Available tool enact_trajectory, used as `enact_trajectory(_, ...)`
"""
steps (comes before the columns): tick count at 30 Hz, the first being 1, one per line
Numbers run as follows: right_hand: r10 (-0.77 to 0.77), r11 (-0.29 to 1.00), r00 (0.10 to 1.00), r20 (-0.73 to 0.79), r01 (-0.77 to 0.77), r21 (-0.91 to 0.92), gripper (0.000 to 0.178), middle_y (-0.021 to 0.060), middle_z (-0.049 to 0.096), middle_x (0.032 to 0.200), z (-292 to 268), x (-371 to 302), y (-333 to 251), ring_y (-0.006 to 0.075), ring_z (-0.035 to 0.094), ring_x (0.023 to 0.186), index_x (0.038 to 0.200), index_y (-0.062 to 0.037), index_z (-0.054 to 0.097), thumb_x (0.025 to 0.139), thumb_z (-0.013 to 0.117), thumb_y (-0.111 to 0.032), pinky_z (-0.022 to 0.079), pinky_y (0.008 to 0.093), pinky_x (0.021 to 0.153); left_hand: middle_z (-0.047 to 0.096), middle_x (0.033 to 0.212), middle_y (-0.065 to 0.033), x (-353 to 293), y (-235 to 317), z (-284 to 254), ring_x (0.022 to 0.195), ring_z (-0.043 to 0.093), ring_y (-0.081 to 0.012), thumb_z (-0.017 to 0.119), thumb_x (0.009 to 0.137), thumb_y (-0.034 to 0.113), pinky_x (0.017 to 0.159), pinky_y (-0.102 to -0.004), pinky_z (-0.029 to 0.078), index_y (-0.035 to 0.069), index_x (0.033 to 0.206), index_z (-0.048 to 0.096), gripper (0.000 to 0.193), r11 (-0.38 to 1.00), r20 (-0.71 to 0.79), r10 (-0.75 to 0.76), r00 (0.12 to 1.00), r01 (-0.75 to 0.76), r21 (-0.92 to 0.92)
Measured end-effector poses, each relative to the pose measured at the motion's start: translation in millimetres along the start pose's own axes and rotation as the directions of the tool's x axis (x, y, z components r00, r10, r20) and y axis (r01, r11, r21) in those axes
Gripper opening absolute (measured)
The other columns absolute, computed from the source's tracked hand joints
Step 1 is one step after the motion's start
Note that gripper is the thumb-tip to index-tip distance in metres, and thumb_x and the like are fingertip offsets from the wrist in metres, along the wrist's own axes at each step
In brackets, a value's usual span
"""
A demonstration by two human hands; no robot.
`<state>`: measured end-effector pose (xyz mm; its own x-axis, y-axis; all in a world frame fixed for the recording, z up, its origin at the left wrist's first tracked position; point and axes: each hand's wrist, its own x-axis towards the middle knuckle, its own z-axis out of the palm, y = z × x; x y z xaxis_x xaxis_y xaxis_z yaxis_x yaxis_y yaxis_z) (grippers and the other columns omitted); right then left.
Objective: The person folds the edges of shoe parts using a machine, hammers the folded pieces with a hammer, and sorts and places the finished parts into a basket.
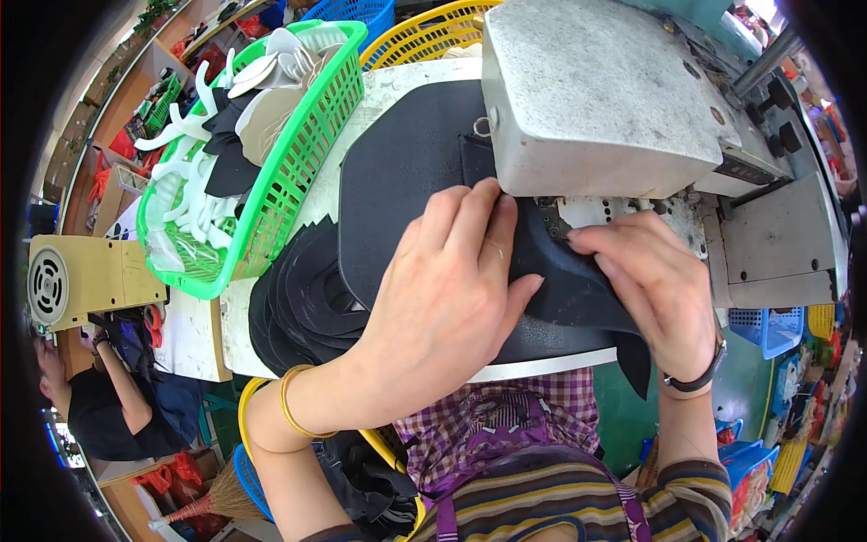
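A thin, black, curved piece of material [569,285], perhaps leather, lies under the front edge of a scuffed grey metal machine [596,99]. On its left part my left hand [452,271] lies flat, fingers stretched toward the machine and thumb apart. My right hand [655,280] pinches the piece's right-hand edge between thumb and fingers, close to the machine's metal plate. One end of the piece droops over the table's front edge. Beneath it is a larger black rounded board [388,172]. The spot where the piece meets the machine is partly hidden by my left fingertips.
Left of the board sits a pile of black cut pieces [298,303]. A green basket [302,149] holds white and black parts. Yellow [424,36] and blue baskets stand behind. A yellow-rimmed basket [420,515] is below my left arm. Another person [117,397] is at far left.
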<state>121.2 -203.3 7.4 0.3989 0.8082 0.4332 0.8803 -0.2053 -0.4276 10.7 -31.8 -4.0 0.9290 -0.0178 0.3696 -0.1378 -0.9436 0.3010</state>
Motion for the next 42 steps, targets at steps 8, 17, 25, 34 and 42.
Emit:
enact_trajectory(8, 0.205, 0.968, 0.976, 0.072, -0.213, 0.136, 0.021, 0.0123, 0.059, 0.078, -13.7, -16.3, 0.1, 0.0267, 0.057, 0.072, 0.100, -0.0026, 0.061, 0.081, 0.065, -0.010, 0.046, 0.0342, 0.066, 0.051, 0.116, -0.0186, 8.3, -13.0, 1.3, 0.108, 0.047, -0.0305, 0.071, 0.071, 0.023, 0.090, -0.0388, 0.039, -0.008, 0.107, 0.057, 0.050, 0.991, -0.013, 0.038, 0.999, -0.036, 0.127)
enact_trajectory(17, 0.298, 0.943, 0.954, -0.013, -0.293, 0.158, 0.030, 0.0119, 0.057, 0.086, -12.2, -19.9, -5.9, 0.0273, 0.058, 0.077, 0.097, -0.0023, 0.059, 0.073, 0.073, -0.012, 0.047, 0.0329, 0.067, 0.053, 0.113, -0.0137, 22.1, -35.2, -3.5, 0.106, 0.048, -0.0287, 0.069, 0.075, 0.022, 0.087, -0.0380, 0.039, -0.005, 0.101, 0.060, 0.038, 0.984, 0.012, 0.152, 0.988, -0.152, 0.097)
enact_trajectory(25, 0.149, 0.986, 0.982, -0.116, -0.138, 0.094, 0.019, 0.0115, 0.057, 0.091, -1.3, -19.3, 1.7, 0.0278, 0.059, 0.082, 0.090, -0.0024, 0.060, 0.073, 0.067, 0.004, 0.048, 0.0328, 0.069, 0.057, 0.106, -0.0136, 34.0, -57.0, -5.2, 0.103, 0.050, -0.0313, 0.067, 0.078, 0.019, 0.089, -0.0402, 0.038, 0.000, 0.101, 0.061, 0.030, 0.972, -0.020, 0.224, 0.974, -0.222, 0.080)
enact_trajectory(34, 0.061, 0.998, 0.993, -0.096, -0.059, 0.023, 0.024, 0.0116, 0.056, 0.094, 13.0, -15.6, -9.2, 0.0285, 0.060, 0.083, 0.092, -0.0012, 0.060, 0.070, 0.068, 0.005, 0.050, 0.0339, 0.069, 0.058, 0.100, -0.0125, 32.2, -57.4, -4.7, 0.093, 0.054, -0.0277, 0.066, 0.077, 0.015, 0.076, -0.0359, 0.047, -0.002, 0.097, 0.061, 0.027, 0.973, -0.053, 0.232, 0.971, -0.230, 0.033)
enact_trajectory(42, -0.037, 0.996, 0.999, -0.038, 0.034, -0.082, 0.026, 0.0103, 0.058, 0.093, 17.4, -3.8, -14.1, 0.0271, 0.058, 0.081, 0.091, -0.0012, 0.059, 0.067, 0.069, 0.003, 0.049, 0.0341, 0.068, 0.059, 0.101, -0.0118, 32.2, -56.2, -2.3, 0.091, 0.055, -0.0269, 0.067, 0.076, 0.015, 0.080, -0.0360, 0.048, -0.001, 0.097, 0.061, 0.027, 0.954, -0.131, 0.292, 0.947, -0.280, 0.102)
